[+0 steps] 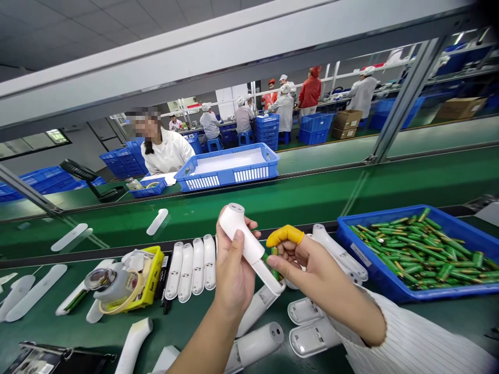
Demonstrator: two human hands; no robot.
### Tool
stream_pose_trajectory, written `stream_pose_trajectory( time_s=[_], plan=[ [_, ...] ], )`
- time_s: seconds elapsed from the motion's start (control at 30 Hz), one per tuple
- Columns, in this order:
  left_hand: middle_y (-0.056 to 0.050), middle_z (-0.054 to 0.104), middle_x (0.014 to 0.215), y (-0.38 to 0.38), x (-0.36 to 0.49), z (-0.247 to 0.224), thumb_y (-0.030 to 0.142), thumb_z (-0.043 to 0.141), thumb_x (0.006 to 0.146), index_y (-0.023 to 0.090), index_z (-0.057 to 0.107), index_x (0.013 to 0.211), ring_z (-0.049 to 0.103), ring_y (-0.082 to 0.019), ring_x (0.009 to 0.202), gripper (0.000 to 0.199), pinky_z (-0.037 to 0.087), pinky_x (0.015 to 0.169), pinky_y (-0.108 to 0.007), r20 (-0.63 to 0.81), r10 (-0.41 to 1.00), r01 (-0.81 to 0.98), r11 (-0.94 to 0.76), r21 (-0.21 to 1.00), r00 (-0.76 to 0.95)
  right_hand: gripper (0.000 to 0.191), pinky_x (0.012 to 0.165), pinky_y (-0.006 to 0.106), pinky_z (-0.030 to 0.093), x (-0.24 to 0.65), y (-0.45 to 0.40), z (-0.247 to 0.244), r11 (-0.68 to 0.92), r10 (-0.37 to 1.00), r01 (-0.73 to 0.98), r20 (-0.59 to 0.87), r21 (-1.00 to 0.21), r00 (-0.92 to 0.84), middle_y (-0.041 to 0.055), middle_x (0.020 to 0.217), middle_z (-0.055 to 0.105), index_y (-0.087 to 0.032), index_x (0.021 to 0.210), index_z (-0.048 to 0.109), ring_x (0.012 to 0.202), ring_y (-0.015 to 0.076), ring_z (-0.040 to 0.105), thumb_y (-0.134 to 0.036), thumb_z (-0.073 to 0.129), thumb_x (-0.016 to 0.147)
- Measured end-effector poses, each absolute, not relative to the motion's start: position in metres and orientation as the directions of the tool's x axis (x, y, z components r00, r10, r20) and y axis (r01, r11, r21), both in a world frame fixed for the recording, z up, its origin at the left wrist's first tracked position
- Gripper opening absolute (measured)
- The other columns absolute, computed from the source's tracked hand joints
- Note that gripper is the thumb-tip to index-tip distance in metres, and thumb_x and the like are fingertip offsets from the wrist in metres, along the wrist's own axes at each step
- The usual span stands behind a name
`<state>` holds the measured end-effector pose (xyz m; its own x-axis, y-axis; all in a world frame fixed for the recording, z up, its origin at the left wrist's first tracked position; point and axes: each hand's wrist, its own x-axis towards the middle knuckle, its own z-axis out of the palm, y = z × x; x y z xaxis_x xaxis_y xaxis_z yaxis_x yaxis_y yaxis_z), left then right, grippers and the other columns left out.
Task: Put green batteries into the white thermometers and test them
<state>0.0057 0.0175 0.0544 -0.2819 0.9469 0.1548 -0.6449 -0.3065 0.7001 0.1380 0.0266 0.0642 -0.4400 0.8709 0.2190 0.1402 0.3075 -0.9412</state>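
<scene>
My left hand (pixel 235 259) is wrapped round a white handheld device (pixel 246 234), tilted with its rounded head up and its handle pointing down to the right. Beside the handle, my right hand (pixel 290 252) pinches a green battery (pixel 274 259); a yellow finger cot covers its index finger. Another bit of green shows at the handle, partly hidden by the fingers. Several more white devices (pixel 198 266) stand in a row left of my left hand, and others (pixel 312 335) lie below my hands with their battery compartments facing up.
A blue bin (pixel 351 244) of green batteries stands at the right. A yellow basket (pixel 158 280) with a bottle sits at the left. White covers (pixel 37 292) lie farther left. Beyond the green belt (pixel 312 192) are a blue tray (pixel 230 179) and a seated person (pixel 167 150).
</scene>
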Motion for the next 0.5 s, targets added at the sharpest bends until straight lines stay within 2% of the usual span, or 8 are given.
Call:
stream_pose_trajectory(
  time_s=[0.07,0.17,0.27,0.33,0.4,0.5],
  plan=[
    [0.000,0.059,0.095,0.017,0.006,0.053,0.030,0.065,0.080,0.027,0.051,0.114,0.059,-0.011,0.085,0.037,0.049,0.081,-0.024,0.147,0.938,-0.636,-0.322,0.701,-0.313,0.021,0.065,0.026,0.046,0.136,0.023,0.062,0.442,0.832,0.224,0.305,-0.868,-0.463,0.0019,0.087,0.058,-0.021,0.102,0.056,0.074,0.0139,0.053,-0.032,0.058,0.085],
    [0.001,0.058,0.100,0.018,0.004,0.050,0.032,0.068,0.078,0.030,0.051,0.116,0.058,-0.012,0.096,0.042,0.048,0.087,-0.026,0.143,0.899,-0.611,-0.392,0.688,-0.415,0.040,0.076,0.031,0.048,0.133,0.021,0.055,0.622,0.746,0.280,0.446,-0.731,-0.494,0.0062,0.114,0.055,-0.025,0.121,0.049,0.093,0.0186,0.055,-0.027,0.061,0.083],
    [0.002,0.058,0.102,0.019,0.004,0.050,0.033,0.070,0.076,0.030,0.053,0.112,0.058,-0.013,0.101,0.040,0.046,0.093,-0.029,0.169,0.889,-0.607,-0.419,0.675,-0.426,0.030,0.090,0.035,0.044,0.134,0.024,0.048,0.700,0.706,0.283,0.574,-0.656,-0.415,0.0065,0.116,0.057,-0.023,0.118,0.051,0.107,0.0198,0.053,-0.020,0.051,0.088],
    [-0.001,0.061,0.103,0.020,0.004,0.053,0.037,0.068,0.078,0.028,0.053,0.114,0.059,-0.015,0.103,0.040,0.044,0.096,-0.033,0.220,0.908,-0.622,-0.406,0.670,-0.356,0.025,0.091,0.035,0.044,0.136,0.027,0.047,0.649,0.754,0.281,0.551,-0.707,-0.356,0.0059,0.111,0.061,-0.022,0.114,0.056,0.103,0.0198,0.056,-0.023,0.051,0.089],
    [-0.006,0.063,0.109,0.020,0.003,0.057,0.038,0.062,0.082,0.023,0.051,0.119,0.058,-0.019,0.108,0.042,0.042,0.099,-0.035,0.272,0.931,-0.632,-0.365,0.683,-0.244,0.026,0.089,0.036,0.046,0.139,0.029,0.051,0.515,0.842,0.228,0.439,-0.826,-0.313,0.0058,0.109,0.063,-0.022,0.112,0.058,0.100,0.0204,0.059,-0.031,0.054,0.088],
    [-0.010,0.064,0.113,0.019,0.001,0.061,0.031,0.059,0.084,0.020,0.050,0.123,0.060,-0.022,0.107,0.042,0.046,0.093,-0.035,0.295,0.950,-0.595,-0.299,0.746,-0.107,0.032,0.089,0.036,0.048,0.140,0.030,0.060,0.299,0.898,0.027,0.272,-0.954,-0.347,0.0067,0.108,0.065,-0.021,0.111,0.060,0.099,0.0212,0.060,-0.040,0.056,0.086]
  ],
)
